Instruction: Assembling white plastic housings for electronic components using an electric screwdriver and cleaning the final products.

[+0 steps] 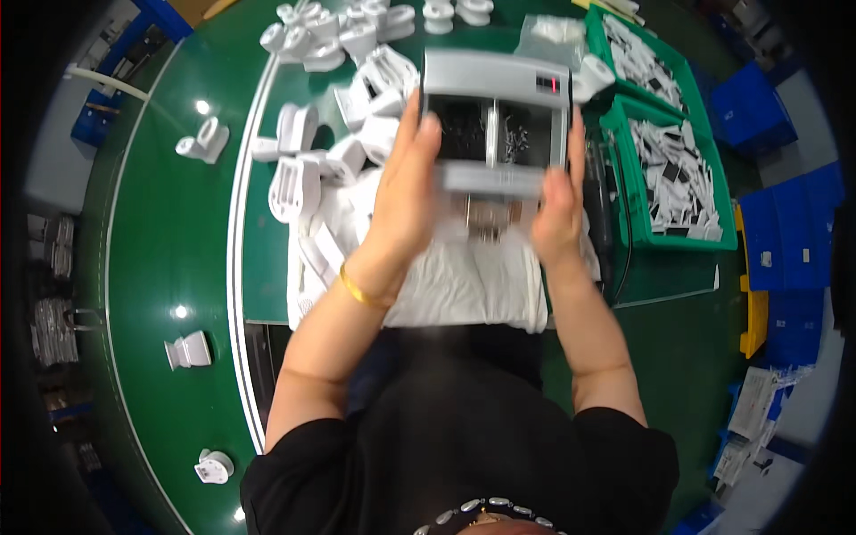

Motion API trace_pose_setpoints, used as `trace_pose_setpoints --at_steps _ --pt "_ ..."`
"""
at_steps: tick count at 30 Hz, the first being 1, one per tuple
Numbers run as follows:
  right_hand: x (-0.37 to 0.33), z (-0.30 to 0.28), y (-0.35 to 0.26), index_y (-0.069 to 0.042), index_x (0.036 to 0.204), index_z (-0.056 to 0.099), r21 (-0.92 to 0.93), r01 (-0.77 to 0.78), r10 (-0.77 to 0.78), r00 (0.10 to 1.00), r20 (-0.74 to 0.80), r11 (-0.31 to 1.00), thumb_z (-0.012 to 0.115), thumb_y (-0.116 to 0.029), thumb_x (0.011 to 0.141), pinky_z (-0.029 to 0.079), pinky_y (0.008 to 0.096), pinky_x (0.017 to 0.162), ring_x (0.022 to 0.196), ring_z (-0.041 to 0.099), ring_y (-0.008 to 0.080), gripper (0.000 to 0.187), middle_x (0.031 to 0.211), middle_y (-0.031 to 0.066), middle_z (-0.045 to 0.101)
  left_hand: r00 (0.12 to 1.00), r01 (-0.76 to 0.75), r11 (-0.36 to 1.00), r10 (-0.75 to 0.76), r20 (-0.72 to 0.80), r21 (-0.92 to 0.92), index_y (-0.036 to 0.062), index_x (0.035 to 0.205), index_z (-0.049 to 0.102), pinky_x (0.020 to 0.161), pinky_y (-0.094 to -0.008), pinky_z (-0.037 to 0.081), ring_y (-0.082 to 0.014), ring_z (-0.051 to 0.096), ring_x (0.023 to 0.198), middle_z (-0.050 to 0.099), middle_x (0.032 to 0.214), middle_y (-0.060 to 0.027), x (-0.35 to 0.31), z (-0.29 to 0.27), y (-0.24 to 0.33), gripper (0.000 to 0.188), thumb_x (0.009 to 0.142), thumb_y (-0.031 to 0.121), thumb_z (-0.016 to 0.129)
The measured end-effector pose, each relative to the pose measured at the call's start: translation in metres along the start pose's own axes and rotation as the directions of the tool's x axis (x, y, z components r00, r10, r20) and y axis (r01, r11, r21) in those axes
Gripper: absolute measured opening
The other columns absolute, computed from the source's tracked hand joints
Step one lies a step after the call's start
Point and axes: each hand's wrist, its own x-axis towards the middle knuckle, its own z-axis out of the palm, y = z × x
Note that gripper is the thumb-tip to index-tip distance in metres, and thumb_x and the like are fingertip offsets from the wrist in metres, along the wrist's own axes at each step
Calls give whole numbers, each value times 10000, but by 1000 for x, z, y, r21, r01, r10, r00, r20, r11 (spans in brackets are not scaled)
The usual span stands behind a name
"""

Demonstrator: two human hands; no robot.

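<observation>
Both hands lift a grey rectangular plastic housing (495, 85) with an open dark underside and a small red-lit window on its top face. My left hand (406, 192) grips its left side, fingers reaching up along the edge. My right hand (560, 209) grips its right side near the lower corner. The housing is held above a white cloth (464, 285) spread on the green table (267, 285). A gold bangle (361, 292) sits on my left wrist.
Several white plastic parts (308, 169) are heaped to the left and behind the housing. Two green bins (637, 223) with white and black pieces stand on the right. Single white parts (188, 350) lie on the green conveyor at left. Blue crates (785, 241) line the far right.
</observation>
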Motion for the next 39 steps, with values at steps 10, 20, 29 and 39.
trace_pose_setpoints --at_steps 10,20,29,39 --pt "4 -22 36 -86 1578 183 -107 83 -87 996 -36 991 380 -90 958 371 222 592 656 384 63 651 1503 -2 399 995 98 956 -97 -17 277 -32 1524 264 1180 -327 201 -260 278 1465 346 1554 -159 23 8 5 658 1039 401 360" --pt "-7 -12 6 -61 1576 169 -6 -157 157 988 0 988 369 -81 967 379 200 677 770 424 71 642 1333 29 478 962 250 895 -187 -200 369 -49 1517 262 1198 -343 177 -248 236 1479 303 1577 -170 2 -11 -28 695 1035 434 393" --pt "-25 -1 5 -79 1577 169 71 -206 205 979 22 976 382 -186 1044 385 192 894 961 454 52 584 1367 28 472 953 266 957 -279 -122 -115 -3 1553 198 1184 -333 143 -227 214 1464 246 1604 -136 -11 -10 -18 712 1007 357 479" --pt "-37 13 -38 -89 1576 183 124 -215 222 974 -50 969 402 -159 1040 426 237 893 970 499 94 583 1170 7 539 993 99 995 -98 -70 -2 3 1452 418 1091 -284 299 -195 427 1305 488 1421 -133 -30 14 36 566 983 307 507"
